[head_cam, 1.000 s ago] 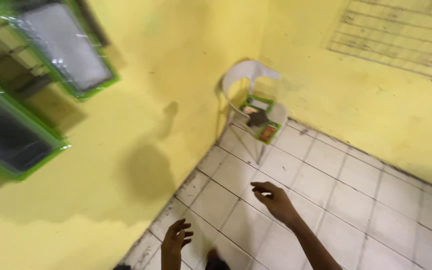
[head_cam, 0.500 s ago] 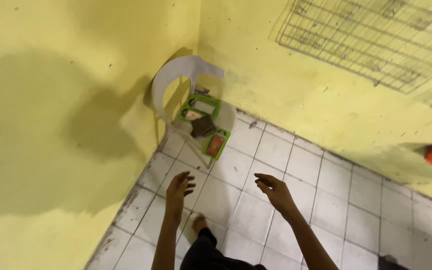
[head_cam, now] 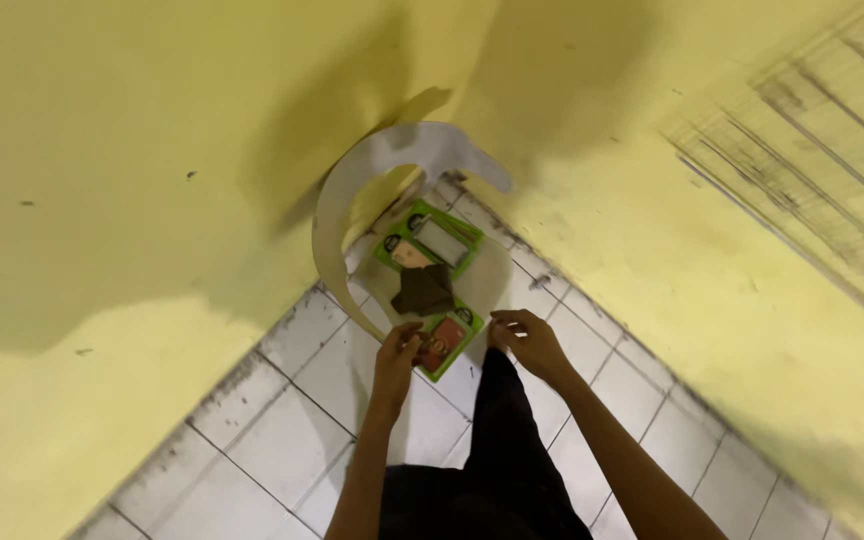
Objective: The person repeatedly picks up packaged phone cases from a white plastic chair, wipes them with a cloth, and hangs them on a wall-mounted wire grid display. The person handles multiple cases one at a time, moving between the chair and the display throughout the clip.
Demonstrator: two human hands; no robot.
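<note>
— Green-edged flat packets are lying on the seat of the white plastic chair; the left hand is pinching the nearest one

— It is looking light and thin. And the right hand?

— Half open beside the chair seat; holding something, I cannot tell; the dark thing is blurred

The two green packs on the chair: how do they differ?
The far pack lies near the chair's backrest and shows a pale grey window; the near pack sits at the seat's front edge and shows a reddish panel. The left hand touches the near pack; no hand reaches the far pack. A dark brown thing lies between them, overlapping both. Both are flat, rectangular, green-bordered.
</note>
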